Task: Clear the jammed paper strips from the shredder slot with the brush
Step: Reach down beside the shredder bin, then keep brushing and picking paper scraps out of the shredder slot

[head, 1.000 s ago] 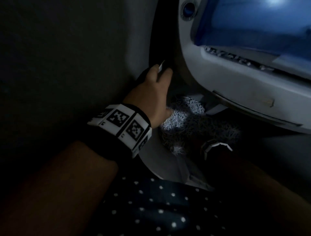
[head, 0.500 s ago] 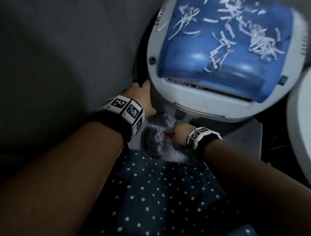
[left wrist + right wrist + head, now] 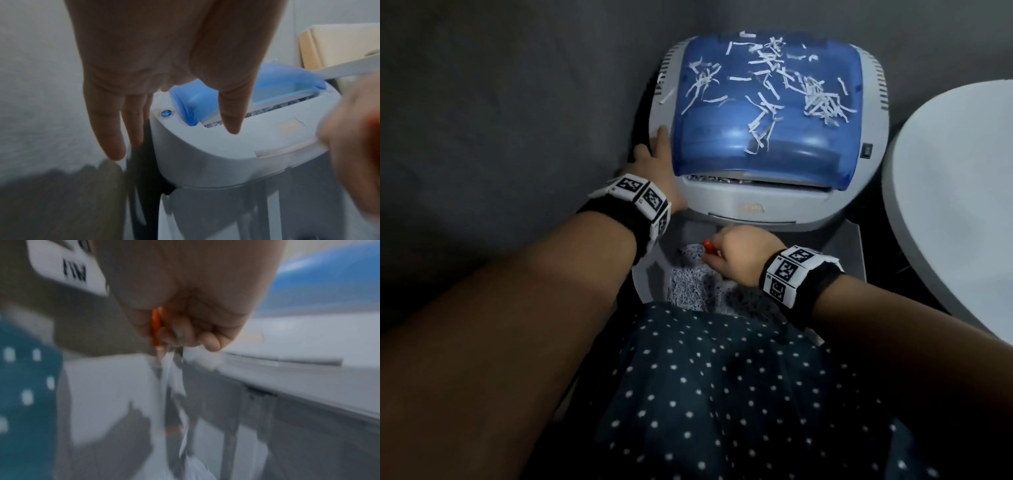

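Note:
The grey shredder (image 3: 756,202) has a blue translucent cover (image 3: 767,144) strewn with white paper strips (image 3: 815,102). More strips fill the slot (image 3: 722,180) under the cover's front edge, which also shows in the left wrist view as the slot (image 3: 259,112). My left hand (image 3: 654,157) lies at the shredder's front left corner with straight fingers (image 3: 107,129) and holds nothing. My right hand (image 3: 736,253) grips the brush by its red handle (image 3: 708,246) just below the shredder's front, over the bin. The bristles are hidden. The orange handle (image 3: 156,326) shows blurred inside my fist.
Under the shredder the bin (image 3: 650,274) holds a heap of shredded paper (image 3: 688,287). A grey wall (image 3: 500,120) stands close on the left and a white round surface (image 3: 955,192) on the right. My polka-dot garment (image 3: 722,394) fills the foreground.
The head view has pulled back and brightened. My left hand rose from the dark gap beside the shredder to its front left corner. My right hand with the brush came up toward the shredder's front.

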Tool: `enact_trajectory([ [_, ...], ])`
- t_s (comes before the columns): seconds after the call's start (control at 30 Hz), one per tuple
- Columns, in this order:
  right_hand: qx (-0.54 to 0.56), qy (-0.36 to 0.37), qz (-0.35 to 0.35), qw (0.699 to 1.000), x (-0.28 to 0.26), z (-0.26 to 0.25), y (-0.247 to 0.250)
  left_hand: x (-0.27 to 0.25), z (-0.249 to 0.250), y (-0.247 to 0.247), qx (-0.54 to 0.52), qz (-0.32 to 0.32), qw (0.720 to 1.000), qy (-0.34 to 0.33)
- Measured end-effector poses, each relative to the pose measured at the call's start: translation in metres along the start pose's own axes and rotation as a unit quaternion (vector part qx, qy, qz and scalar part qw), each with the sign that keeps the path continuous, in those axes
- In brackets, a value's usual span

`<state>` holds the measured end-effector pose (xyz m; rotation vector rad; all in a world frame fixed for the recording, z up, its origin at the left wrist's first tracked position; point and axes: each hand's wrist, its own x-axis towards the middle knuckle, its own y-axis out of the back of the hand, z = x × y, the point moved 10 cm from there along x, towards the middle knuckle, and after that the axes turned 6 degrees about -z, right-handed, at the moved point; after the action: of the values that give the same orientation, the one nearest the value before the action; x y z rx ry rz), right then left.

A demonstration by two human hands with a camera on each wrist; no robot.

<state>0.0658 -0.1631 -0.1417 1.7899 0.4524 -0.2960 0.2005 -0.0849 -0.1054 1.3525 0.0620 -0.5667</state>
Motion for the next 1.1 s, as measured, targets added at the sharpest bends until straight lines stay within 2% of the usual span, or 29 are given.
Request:
enact_trajectory([
  [0.17,0.108,-0.032,0.141,0.984,-0.030,-0.001,0.046,0.012,0.010,0.002,0.042,0.010,0.999,-0.030],
  [0.3,0.199,-0.087,0.291,0.932,-0.058,0.019,0.082,0.025,0.013,0.003,0.072,0.032,0.996,-0.047],
  [0.47,0.237,-0.179,0.339,0.893,-0.074,0.048,0.088,0.032,0.014,0.003,0.076,0.028,0.995,-0.066],
  [0.6,0.270,-0.277,0.387,0.837,-0.094,0.081,0.080,0.033,0.014,0.000,0.051,0.024,0.995,-0.077],
  [0.67,0.282,-0.327,0.381,0.818,-0.095,0.096,0.068,0.034,0.015,-0.002,0.039,0.019,0.996,-0.074],
  [0.77,0.298,-0.348,0.339,0.822,-0.077,0.102,0.048,0.035,0.015,-0.006,0.025,-0.002,0.998,-0.060],
  [0.9,0.291,-0.304,0.293,0.859,-0.048,0.095,0.053,0.035,0.014,-0.010,0.022,-0.001,0.997,-0.070],
  [1.0,0.301,-0.326,0.288,0.849,-0.045,0.098,0.055,0.038,0.006,-0.013,0.043,0.017,0.996,-0.074],
  [1.1,0.293,-0.259,0.264,0.882,-0.027,0.070,0.054,0.040,0.005,-0.016,0.063,0.040,0.994,-0.080],
])
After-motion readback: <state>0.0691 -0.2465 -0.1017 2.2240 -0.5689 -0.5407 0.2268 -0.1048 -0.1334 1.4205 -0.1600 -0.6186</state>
